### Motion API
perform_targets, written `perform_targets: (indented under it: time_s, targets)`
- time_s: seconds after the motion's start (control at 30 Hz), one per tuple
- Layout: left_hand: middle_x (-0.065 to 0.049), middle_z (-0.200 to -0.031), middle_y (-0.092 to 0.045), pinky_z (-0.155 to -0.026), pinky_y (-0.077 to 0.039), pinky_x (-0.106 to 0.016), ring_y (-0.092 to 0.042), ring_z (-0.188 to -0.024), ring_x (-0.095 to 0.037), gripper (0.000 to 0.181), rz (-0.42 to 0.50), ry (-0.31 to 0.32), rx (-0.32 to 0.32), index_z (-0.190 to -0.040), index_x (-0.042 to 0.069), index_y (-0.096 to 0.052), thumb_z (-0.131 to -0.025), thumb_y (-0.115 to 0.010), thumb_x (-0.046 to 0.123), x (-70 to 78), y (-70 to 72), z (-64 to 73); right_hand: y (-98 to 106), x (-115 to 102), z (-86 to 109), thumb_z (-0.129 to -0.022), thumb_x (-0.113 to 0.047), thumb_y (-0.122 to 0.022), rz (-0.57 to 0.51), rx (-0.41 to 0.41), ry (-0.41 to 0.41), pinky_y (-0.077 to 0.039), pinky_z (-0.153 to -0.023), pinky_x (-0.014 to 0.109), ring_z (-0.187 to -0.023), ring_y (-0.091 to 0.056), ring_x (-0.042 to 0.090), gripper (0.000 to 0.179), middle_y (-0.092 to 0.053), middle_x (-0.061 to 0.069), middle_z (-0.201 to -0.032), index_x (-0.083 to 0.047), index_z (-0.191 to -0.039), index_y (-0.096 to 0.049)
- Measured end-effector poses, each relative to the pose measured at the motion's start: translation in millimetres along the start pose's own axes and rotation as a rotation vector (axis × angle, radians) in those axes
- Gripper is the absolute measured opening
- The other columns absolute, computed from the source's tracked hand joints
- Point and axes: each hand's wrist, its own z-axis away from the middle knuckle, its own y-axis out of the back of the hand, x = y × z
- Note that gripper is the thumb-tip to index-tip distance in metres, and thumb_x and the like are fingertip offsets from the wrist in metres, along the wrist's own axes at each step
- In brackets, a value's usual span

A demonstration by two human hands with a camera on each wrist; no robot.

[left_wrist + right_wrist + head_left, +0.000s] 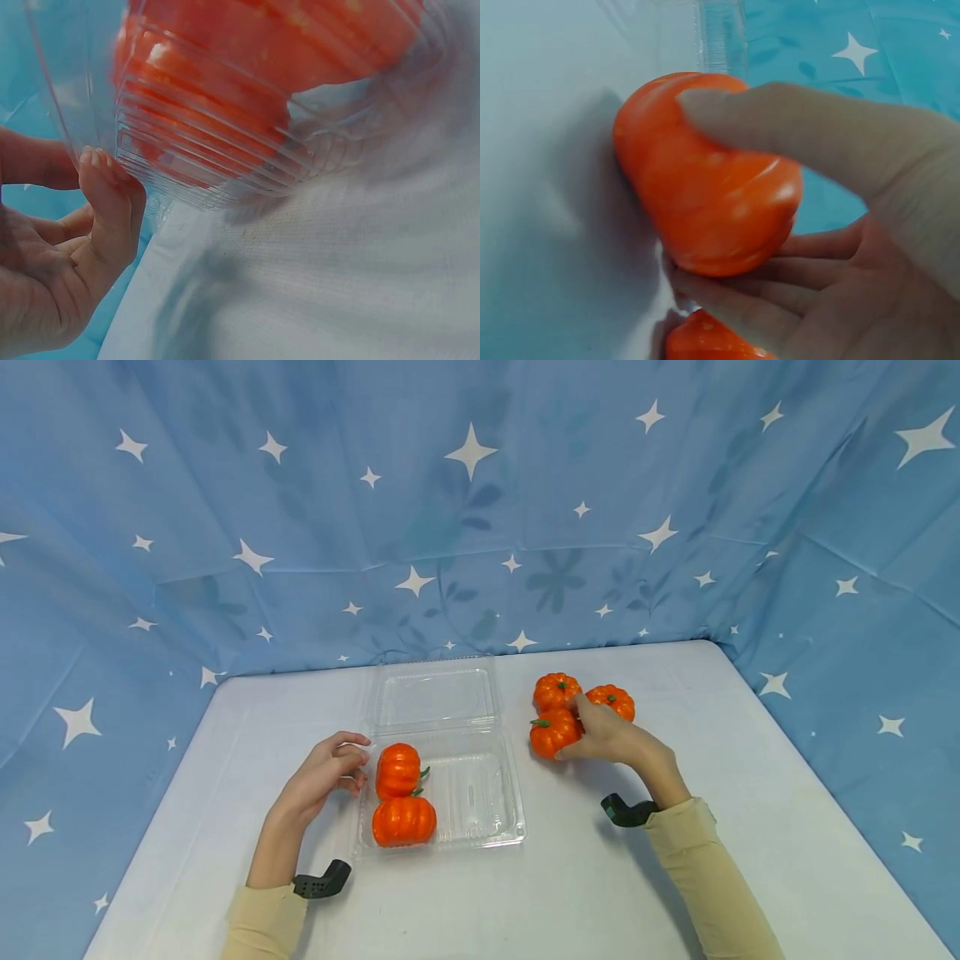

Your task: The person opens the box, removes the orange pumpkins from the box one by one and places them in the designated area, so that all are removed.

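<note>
My right hand [611,735] grips a small orange pumpkin [552,734] with a green stem. In the right wrist view the thumb lies across this pumpkin [712,180] and the fingers sit on its opposite side. Two more pumpkins, one behind [557,689] and one to the right [617,700], stand close by, the latter partly covered by the hand. At the left, my left hand [322,777] pinches the side edge of a clear plastic clamshell container [480,793]. Two pumpkins, one upper [398,768] and one lower [405,822], lie in the container's left half, stems pointing right.
The container's clear lid [435,697] lies folded back toward the far edge of the white table [465,910]. A blue curtain [465,510] with white stars rises behind and along both sides. Dark wrist cameras [322,881] sit on both wrists.
</note>
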Motion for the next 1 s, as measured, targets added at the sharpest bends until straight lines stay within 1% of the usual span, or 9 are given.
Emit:
perform_targets:
  time_s: [0.1,0.2,0.33,0.4,0.63,0.83,1.0]
  targets:
    - [-0.008,-0.081,-0.060,-0.058,-0.055,-0.027,-0.057,-0.064,-0.016,0.038,0.003,-0.004,-0.002,-0.136,-0.010,-0.042,-0.102,-0.048,0.005,-0.3,0.4,0.1,2,0,0.9,-0.083,-0.030,-0.086,0.022,-0.021,-0.026,-0.049,-0.104,0.054,-0.117,-0.059,0.035,0.083,-0.060,0.025,-0.132,0.010,-0.140,-0.041]
    - [-0.008,-0.082,-0.061,-0.058,-0.055,-0.027,-0.057,-0.064,-0.016,0.039,0.007,-0.007,-0.006,-0.137,-0.010,-0.041,-0.102,-0.049,0.005,-0.4,0.6,0.5,2,0,-0.5,-0.082,-0.030,-0.086,0.067,-0.040,-0.044,-0.050,-0.104,0.054,-0.114,-0.061,0.034,0.085,-0.062,0.025,-0.131,0.012,-0.141,-0.041]
    - [-0.008,-0.082,-0.061,-0.058,-0.055,-0.027,-0.057,-0.064,-0.016,0.039,0.010,-0.003,-0.005,-0.137,-0.010,-0.042,-0.102,-0.049,0.006,-1.3,0.4,0.8,-2,-1,-4.0,-0.082,-0.030,-0.087,0.095,-0.043,-0.062,-0.050,-0.103,0.054,-0.111,-0.061,0.032,0.091,-0.062,0.026,-0.130,0.013,-0.144,-0.037]
    - [-0.009,-0.082,-0.061,-0.058,-0.056,-0.027,-0.057,-0.064,-0.016,0.038,0.007,-0.001,-0.002,-0.136,-0.010,-0.042,-0.102,-0.049,0.006,-2.0,0.2,0.5,-4,-1,-5.1,-0.082,-0.030,-0.087,0.095,-0.035,-0.066,-0.050,-0.104,0.055,-0.114,-0.061,0.033,0.095,-0.060,0.027,-0.133,0.014,-0.147,-0.033]
    - [-0.008,-0.082,-0.061,-0.059,-0.056,-0.028,-0.057,-0.064,-0.016,0.040,0.001,-0.007,-0.009,-0.137,-0.011,-0.041,-0.102,-0.049,0.006,-2.1,0.3,-0.6,-8,-3,-7.0,-0.081,-0.029,-0.088,0.087,-0.012,-0.082,-0.048,-0.106,0.055,-0.118,-0.060,0.036,0.097,-0.061,0.028,-0.131,0.015,-0.146,-0.032]
    - [-0.007,-0.080,-0.060,-0.058,-0.055,-0.028,-0.056,-0.064,-0.016,0.038,0.006,-0.003,-0.010,-0.136,-0.011,-0.042,-0.102,-0.048,0.005,-1.5,-0.2,-0.4,-9,-5,-6.9,-0.081,-0.030,-0.089,0.100,-0.010,-0.088,-0.045,-0.110,0.057,-0.126,-0.056,0.039,0.102,-0.055,0.032,-0.140,0.015,-0.149,-0.028]
    - [-0.006,-0.078,-0.060,-0.058,-0.055,-0.027,-0.056,-0.064,-0.016,0.038,0.009,0.001,-0.011,-0.136,-0.010,-0.041,-0.102,-0.047,0.005,-0.4,-0.9,-0.4,-6,-7,-3.9,-0.081,-0.030,-0.088,0.102,-0.012,-0.071,-0.045,-0.110,0.057,-0.125,-0.057,0.039,0.099,-0.054,0.031,-0.142,0.013,-0.149,-0.031]
